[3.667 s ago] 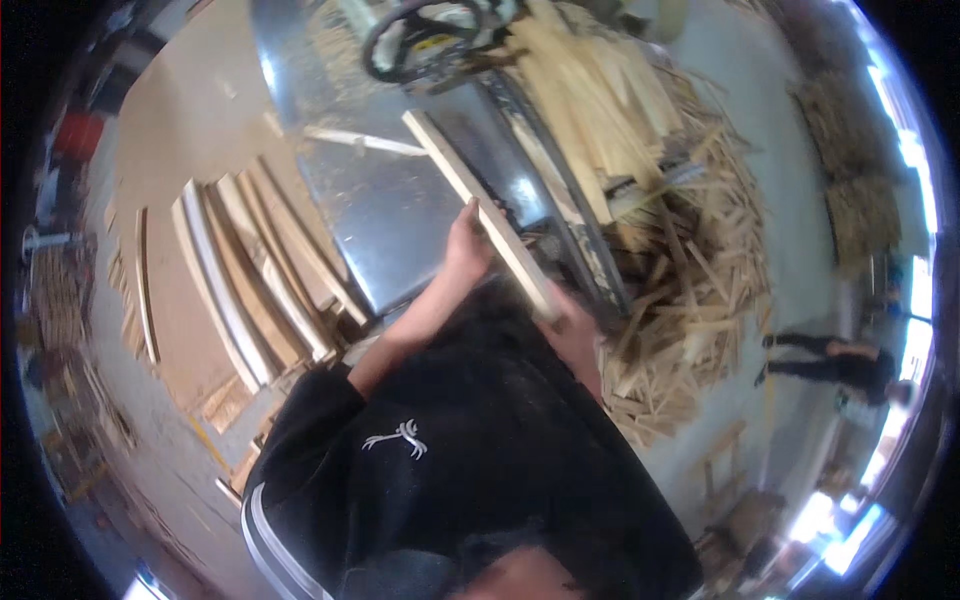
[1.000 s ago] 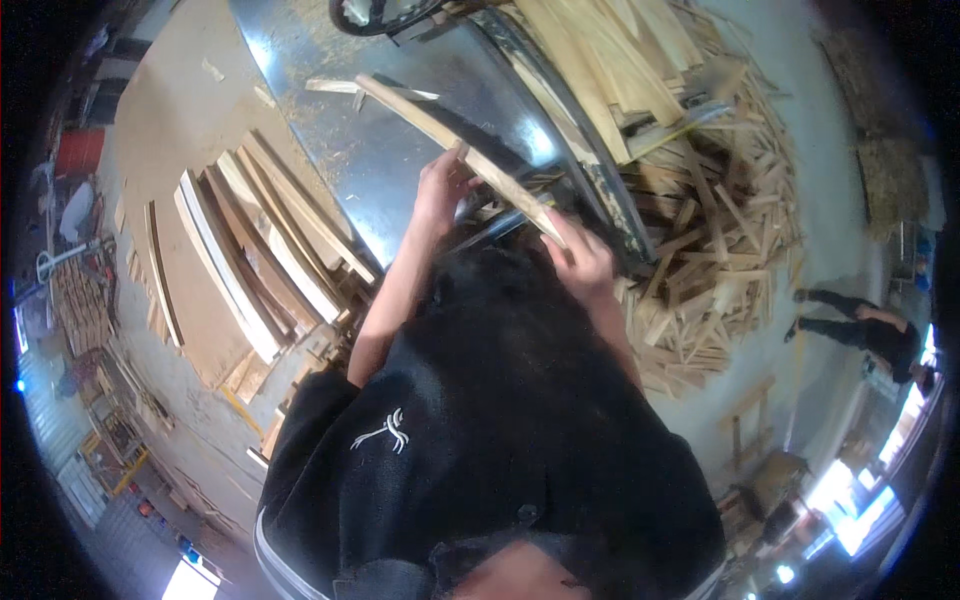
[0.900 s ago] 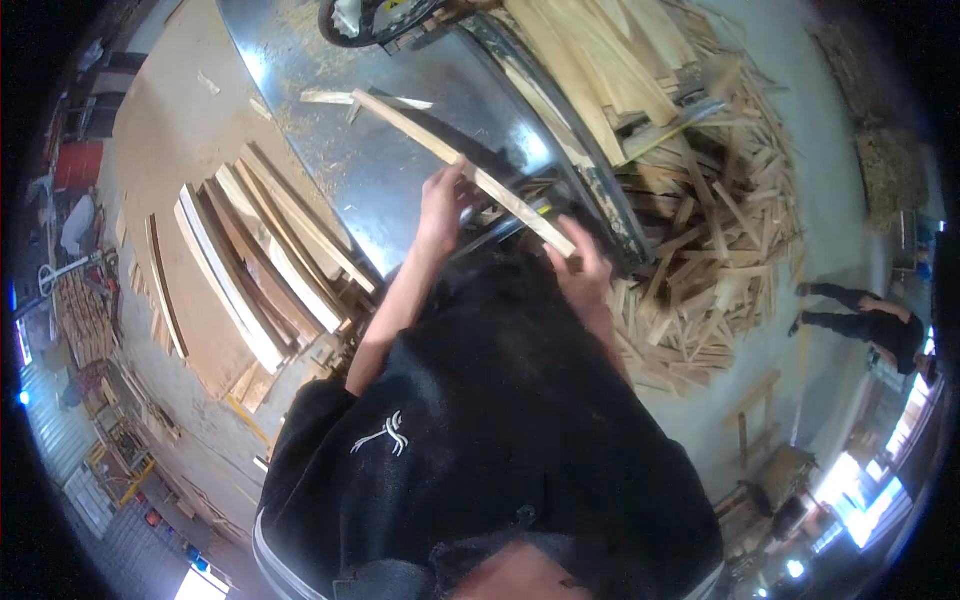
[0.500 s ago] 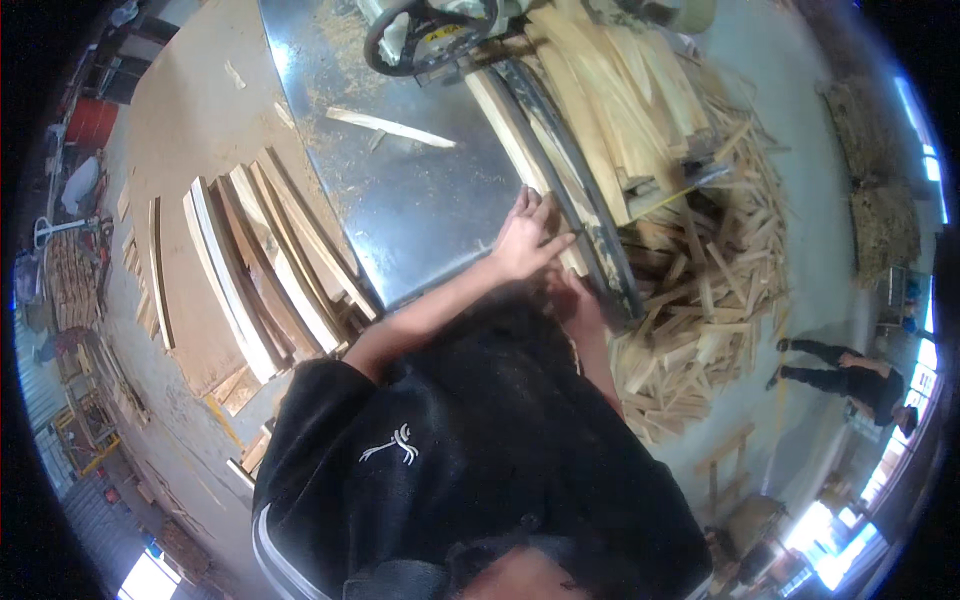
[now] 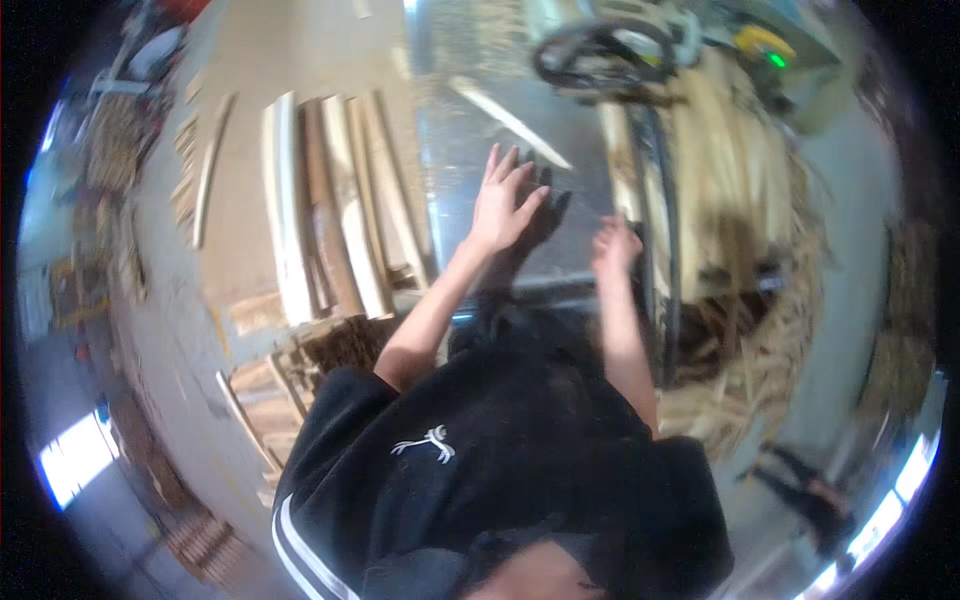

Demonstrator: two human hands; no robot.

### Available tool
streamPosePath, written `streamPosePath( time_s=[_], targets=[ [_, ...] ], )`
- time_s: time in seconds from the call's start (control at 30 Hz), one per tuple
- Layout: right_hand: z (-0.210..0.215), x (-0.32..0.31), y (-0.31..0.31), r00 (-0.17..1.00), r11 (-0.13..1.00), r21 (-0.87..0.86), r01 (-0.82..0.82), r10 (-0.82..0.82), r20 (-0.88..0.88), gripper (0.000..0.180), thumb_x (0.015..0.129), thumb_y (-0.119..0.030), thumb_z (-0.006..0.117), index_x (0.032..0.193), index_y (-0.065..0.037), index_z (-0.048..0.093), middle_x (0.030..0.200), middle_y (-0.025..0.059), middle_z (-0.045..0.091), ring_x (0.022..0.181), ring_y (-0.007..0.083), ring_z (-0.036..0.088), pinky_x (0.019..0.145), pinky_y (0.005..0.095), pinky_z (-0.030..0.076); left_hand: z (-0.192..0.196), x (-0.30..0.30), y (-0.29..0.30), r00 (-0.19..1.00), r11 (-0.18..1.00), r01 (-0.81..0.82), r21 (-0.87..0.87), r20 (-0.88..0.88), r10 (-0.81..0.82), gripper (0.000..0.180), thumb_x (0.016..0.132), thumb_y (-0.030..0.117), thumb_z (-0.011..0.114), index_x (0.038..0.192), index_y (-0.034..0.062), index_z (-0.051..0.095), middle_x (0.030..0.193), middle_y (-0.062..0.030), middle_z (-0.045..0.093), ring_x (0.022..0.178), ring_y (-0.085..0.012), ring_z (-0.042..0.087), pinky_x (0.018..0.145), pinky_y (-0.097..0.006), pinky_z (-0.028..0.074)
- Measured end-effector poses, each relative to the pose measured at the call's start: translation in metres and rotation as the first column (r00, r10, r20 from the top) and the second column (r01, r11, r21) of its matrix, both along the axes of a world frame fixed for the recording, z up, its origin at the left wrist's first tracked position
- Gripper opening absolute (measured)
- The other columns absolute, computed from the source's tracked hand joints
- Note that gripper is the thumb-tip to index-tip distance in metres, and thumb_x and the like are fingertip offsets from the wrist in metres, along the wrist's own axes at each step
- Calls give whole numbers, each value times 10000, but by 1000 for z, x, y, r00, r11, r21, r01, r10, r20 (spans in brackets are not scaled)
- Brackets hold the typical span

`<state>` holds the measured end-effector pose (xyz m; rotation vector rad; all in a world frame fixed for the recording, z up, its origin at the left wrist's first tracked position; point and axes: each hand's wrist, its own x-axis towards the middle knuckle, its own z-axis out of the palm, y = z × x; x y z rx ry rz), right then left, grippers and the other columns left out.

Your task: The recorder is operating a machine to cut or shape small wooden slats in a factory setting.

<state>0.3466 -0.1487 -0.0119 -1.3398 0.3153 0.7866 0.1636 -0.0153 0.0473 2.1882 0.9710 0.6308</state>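
Observation:
My left hand (image 5: 507,203) hovers above the bare metal table (image 5: 570,235), its fingers spread and nothing in them. To its right, my right hand (image 5: 617,243) is closed at the near end of a pale wooden strip (image 5: 622,160). That strip lies along a dark guide rail (image 5: 662,200) and runs away from me toward a machine with a black handwheel (image 5: 605,55). A thin offcut (image 5: 515,125) lies slantwise on the metal beyond my left hand. Motion blurs the picture, so the fingers' exact grip on the strip is hard to see.
Several curved wooden strips (image 5: 345,200) lie side by side on a brown board (image 5: 235,200) at the left. Past the rail, a stack of pale boards (image 5: 735,170) stands above heaped scraps (image 5: 720,410). Another person (image 5: 805,490) is at the far right.
My left hand has lifted off the strip and moved left, its fingers spreading. My right hand has pushed forward at the strip's near end. The whole view has turned.

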Motion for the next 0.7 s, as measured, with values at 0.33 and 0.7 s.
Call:
streamPosePath(
  time_s=[0.33,0.7],
  targets=[
    [2,22,86,964,988,37,-149,153,-216,358,1047,-335,630,846,-40,612,644,-23,479,511,76,437,420,230,319,-17,-164,5,605,656,-747,110,-297,739,459,854,230,733,1204,-50,629,1161,-275,666,1140,-414,635,971,-497,518],
    [27,-20,33,232,200,117,-973,839,492,341,1010,-352,617,1153,-56,706,989,78,736,834,176,690,671,323,557,-7,-95,-14,721,476,-42,-878,304,623,500,962,106,707,1393,-65,522,1136,-144,664,1010,-243,663,851,-332,556]
  ],
)
